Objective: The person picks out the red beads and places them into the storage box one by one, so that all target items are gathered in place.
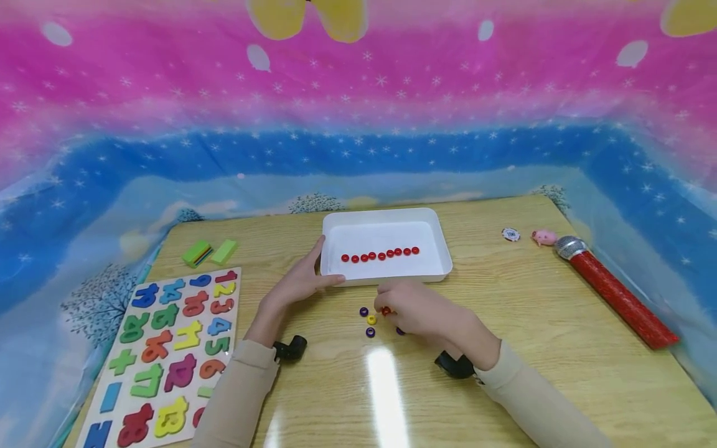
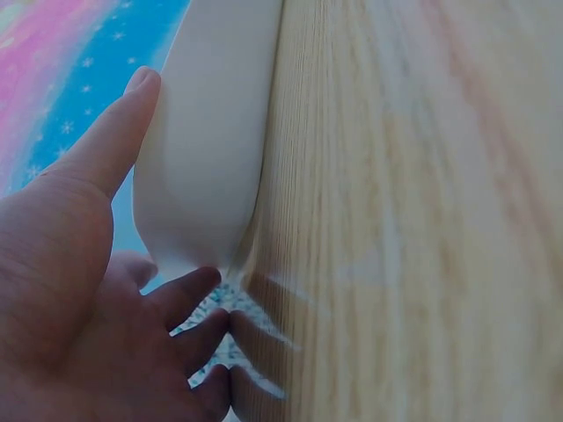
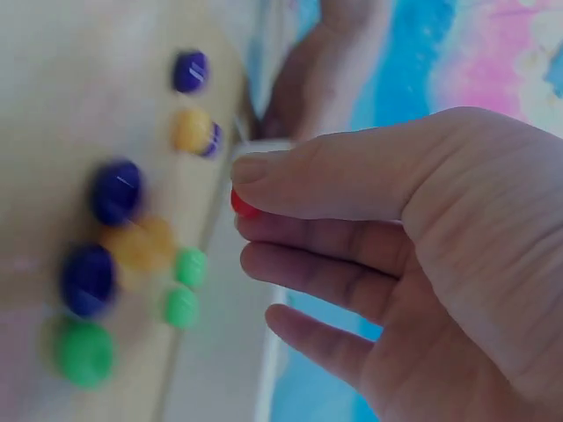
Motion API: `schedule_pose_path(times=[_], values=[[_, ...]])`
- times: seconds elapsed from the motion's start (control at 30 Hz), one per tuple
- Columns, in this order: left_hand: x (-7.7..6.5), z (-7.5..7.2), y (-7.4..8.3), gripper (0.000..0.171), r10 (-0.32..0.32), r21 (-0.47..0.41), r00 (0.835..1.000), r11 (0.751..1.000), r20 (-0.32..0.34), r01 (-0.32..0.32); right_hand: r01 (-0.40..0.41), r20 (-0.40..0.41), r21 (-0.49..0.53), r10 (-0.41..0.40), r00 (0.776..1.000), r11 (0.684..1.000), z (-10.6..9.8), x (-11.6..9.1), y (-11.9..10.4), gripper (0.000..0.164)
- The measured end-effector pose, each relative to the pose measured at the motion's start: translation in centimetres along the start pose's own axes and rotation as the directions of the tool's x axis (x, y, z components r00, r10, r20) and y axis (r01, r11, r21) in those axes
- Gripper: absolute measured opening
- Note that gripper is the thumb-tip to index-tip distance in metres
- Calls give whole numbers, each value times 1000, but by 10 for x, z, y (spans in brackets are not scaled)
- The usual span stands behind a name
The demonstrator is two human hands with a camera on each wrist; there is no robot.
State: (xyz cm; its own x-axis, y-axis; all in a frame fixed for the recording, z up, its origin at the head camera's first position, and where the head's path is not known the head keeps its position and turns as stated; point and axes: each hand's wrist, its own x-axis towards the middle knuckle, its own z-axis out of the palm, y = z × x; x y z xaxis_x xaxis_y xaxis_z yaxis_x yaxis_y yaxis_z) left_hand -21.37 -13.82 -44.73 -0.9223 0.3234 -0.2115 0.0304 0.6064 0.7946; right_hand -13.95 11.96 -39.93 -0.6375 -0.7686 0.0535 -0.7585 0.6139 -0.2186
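Observation:
A white tray (image 1: 381,234) stands at the middle of the table, with a row of several red beads (image 1: 382,256) on its floor. My left hand (image 1: 298,279) is at the tray's front left corner, its thumb along the front wall and its extended fingers touching the side. In front of the tray, my right hand (image 1: 417,314) pinches a red bead (image 3: 242,205) between thumb and forefinger. Loose beads lie beside that hand: purple ones (image 1: 370,332), a yellow bead (image 1: 372,320) and, in the right wrist view, green ones (image 3: 86,354). The right hand hides some of these in the head view.
A number puzzle board (image 1: 187,336) lies at the left, with green blocks (image 1: 224,252) behind it. Toward the right are a poker chip (image 1: 511,234), a small pink pig (image 1: 544,237) and a red microphone (image 1: 618,295). A patterned cloth (image 1: 358,152) hangs behind the table.

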Motion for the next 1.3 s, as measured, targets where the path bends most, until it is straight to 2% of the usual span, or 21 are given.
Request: schedule_pose_path(times=[0.07,0.23,0.5,0.8,0.87,0.93,1.13,1.3], values=[[-1,-1,-1,106,-3,3,1000,1000,-4,3,-22,-27,6,22,999,1000,-9,4,3,11],[-2,-2,-3,104,-3,27,1000,1000,-10,4,-167,-68,27,168,983,986,-25,11,20,14],[-3,-2,-2,105,14,36,1000,999,-11,-14,-357,-144,-15,351,925,934,-22,20,68,17],[-2,-1,2,106,9,37,1000,999,-13,-9,-512,-118,-17,507,854,859,-13,16,100,22],[-1,-1,3,106,8,24,1000,1000,-19,-8,-525,-120,-17,519,846,851,-13,15,103,22],[-1,-1,3,105,14,17,1000,1000,-19,-14,-530,-119,-26,523,844,848,-13,15,105,22],[-1,0,2,105,17,29,1000,999,-19,-17,-506,-116,-68,497,860,860,-6,17,108,24],[-1,0,2,105,14,22,1000,1000,-16,-13,-512,-132,-79,500,856,855,0,18,110,23]])
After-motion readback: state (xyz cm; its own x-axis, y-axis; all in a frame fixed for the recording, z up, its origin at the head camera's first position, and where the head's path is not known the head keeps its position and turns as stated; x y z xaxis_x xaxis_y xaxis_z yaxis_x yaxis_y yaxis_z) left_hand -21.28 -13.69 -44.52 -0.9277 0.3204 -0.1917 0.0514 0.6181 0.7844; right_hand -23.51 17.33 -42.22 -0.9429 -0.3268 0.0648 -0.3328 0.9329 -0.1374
